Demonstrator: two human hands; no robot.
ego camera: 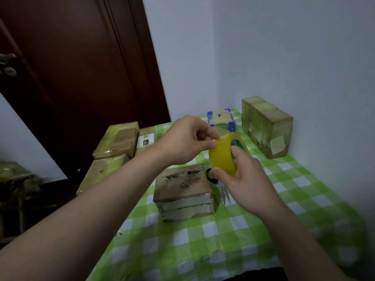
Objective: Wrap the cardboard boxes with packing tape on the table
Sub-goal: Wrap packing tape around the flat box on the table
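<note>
In the centre of the frame, a person holds a roll of yellow packing tape (pixel 223 157) above a bench (pixel 284 199) covered in green checked cloth. The right hand (pixel 249 179) grips the roll, thumb beneath it and fingers hooked into its core; the left hand (pixel 186 140) pinches the roll's upper edge. Just below sits a cardboard box (pixel 182 185) (its top scuffed), with scissors (pixel 225 194) just beside it. Taped boxes (pixel 117 140) stack at centre left; a larger taped box (pixel 265 126) stands against the wall, upper right.

I hold the yellow tape roll (pixel 222 159) on edge above the worktop (pixel 203 250). The scuffed brown cardboard box (pixel 182 187) lies flat on it, near the roll.
</note>
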